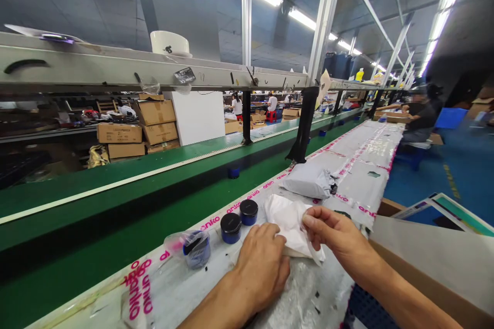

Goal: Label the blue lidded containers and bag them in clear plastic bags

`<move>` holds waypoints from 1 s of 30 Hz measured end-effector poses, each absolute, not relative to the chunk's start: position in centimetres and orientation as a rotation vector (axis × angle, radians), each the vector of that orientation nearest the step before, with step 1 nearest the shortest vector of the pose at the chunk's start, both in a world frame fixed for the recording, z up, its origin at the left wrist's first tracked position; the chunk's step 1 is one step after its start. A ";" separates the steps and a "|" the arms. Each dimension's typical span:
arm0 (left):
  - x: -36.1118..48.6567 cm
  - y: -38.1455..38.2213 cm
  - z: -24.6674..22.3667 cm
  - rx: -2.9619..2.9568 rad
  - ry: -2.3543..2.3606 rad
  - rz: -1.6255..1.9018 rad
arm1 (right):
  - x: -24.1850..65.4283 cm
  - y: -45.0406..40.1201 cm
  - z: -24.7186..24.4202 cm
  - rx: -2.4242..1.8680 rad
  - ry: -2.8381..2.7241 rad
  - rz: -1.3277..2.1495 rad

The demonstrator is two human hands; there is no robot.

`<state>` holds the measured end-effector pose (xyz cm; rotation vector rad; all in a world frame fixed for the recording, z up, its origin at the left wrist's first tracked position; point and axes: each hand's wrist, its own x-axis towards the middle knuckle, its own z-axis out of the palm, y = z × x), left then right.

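Note:
Crumpled white thin sheets (287, 218), paper or soft plastic, lie on the covered bench in front of me. My right hand (334, 231) pinches their right edge between thumb and fingers. At the near left edge, my left hand (262, 259) has its fingers bent and closed against the sheets; its fingertips are partly hidden. Left of it stand two round blue containers with black lids, a nearer one (230, 227) and a farther one (249, 212). Another blue container (196, 249) sits under or inside a clear plastic bag (175, 241).
A grey-white plastic package (306, 180) lies beyond the sheets. The green conveyor (154, 213) runs along the left, carrying a small blue container (233, 172). A metal shelf rail (216, 78) crosses above it. An open cardboard box (436, 262) stands at right; a person (420, 113) sits farther along.

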<state>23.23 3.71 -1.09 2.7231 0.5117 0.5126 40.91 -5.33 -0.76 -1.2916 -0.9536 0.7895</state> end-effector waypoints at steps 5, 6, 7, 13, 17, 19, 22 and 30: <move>22.1 4.1 1.5 2.224 0.682 0.696 | 38.5 -4.0 0.5 -1.230 -0.970 0.909; 21.9 4.3 1.9 2.021 0.655 0.703 | 37.9 -3.7 0.5 -1.203 -0.974 0.950; 21.7 4.5 2.2 1.824 0.624 0.701 | 37.3 -3.4 0.5 -1.171 -0.977 0.990; 20.4 5.9 2.7 1.489 0.612 0.651 | 35.7 -2.5 0.6 -1.125 -0.994 1.068; 19.5 6.3 2.4 1.529 0.689 0.763 | 35.6 -2.4 1.2 -1.180 -1.026 0.952; 19.1 6.2 2.3 1.568 0.735 0.859 | 35.3 -2.2 1.3 -1.227 -1.027 0.843; 18.3 5.9 2.4 1.700 0.760 0.957 | 34.8 -1.8 1.0 -1.267 -1.001 0.706; 17.1 6.6 4.0 3.045 1.052 0.927 | 33.8 -1.6 1.9 -1.385 -1.727 -0.439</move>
